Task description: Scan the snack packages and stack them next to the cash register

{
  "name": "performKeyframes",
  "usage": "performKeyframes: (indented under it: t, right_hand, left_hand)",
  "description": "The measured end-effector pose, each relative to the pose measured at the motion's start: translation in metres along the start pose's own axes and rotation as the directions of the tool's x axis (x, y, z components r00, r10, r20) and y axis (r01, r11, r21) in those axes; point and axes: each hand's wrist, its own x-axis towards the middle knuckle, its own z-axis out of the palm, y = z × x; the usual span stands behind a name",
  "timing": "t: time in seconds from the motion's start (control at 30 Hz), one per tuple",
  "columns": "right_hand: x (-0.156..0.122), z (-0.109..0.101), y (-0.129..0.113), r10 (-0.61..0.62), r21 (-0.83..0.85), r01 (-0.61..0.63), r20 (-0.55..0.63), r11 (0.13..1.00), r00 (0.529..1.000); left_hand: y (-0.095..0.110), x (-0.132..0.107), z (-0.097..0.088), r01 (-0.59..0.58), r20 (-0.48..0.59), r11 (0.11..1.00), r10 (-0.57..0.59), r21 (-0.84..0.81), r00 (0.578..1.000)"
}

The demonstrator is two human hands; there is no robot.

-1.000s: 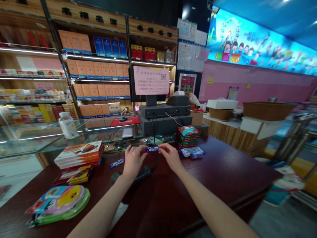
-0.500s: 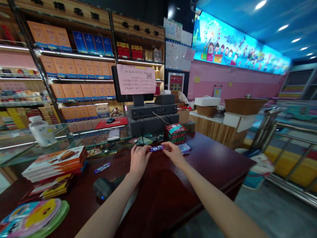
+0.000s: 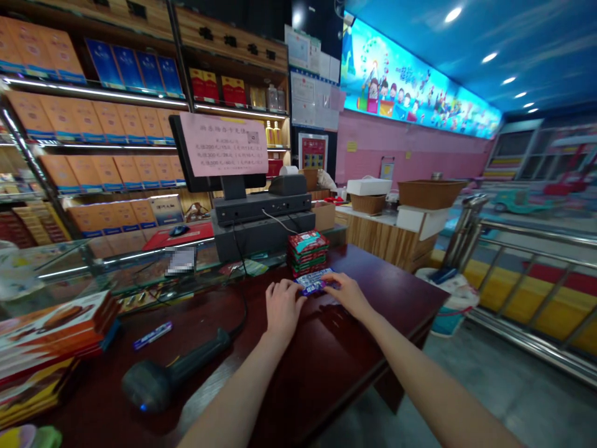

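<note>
My left hand point(image 3: 281, 307) and my right hand point(image 3: 348, 292) reach forward over the dark red counter point(image 3: 326, 367). Between their fingertips lies a small purple candy stick point(image 3: 313, 287), each hand pinching one end. The stick sits low over a little pile of blue packets point(image 3: 315, 277). Just behind it stands a stack of red and green packets point(image 3: 306, 251).
A black barcode scanner point(image 3: 170, 378) lies at the near left with its cable running back. Another purple stick point(image 3: 152, 335) and stacked orange boxes point(image 3: 49, 326) are further left. A cash register point(image 3: 262, 219) with a monitor stands behind. A metal railing point(image 3: 527, 261) runs on the right.
Both hands carried the purple stick to the right and down onto the blue packets beside the red and green stack. My view swung right, so the boxes and scanner slid left.
</note>
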Motion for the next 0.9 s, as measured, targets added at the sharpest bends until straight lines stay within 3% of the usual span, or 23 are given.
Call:
performKeyframes:
  t: [0.2,0.43,0.9]
  right_hand:
    - [-0.007,-0.021,0.033,-0.018,-0.126,0.019,0.016,0.992,1.000]
    - [-0.010,-0.027,0.059,0.010,-0.190,0.006,0.080,0.982,0.997]
    - [-0.005,-0.022,0.067,0.097,-0.255,-0.070,0.095,0.965,0.991]
  left_hand:
    - [0.019,0.010,0.030,-0.009,0.053,1.000,0.009,0.008,0.999]
    - [0.026,0.014,0.055,-0.016,0.086,0.999,0.012,0.039,0.996]
    - [0.024,0.015,0.063,0.053,0.073,0.996,-0.059,0.073,0.996]
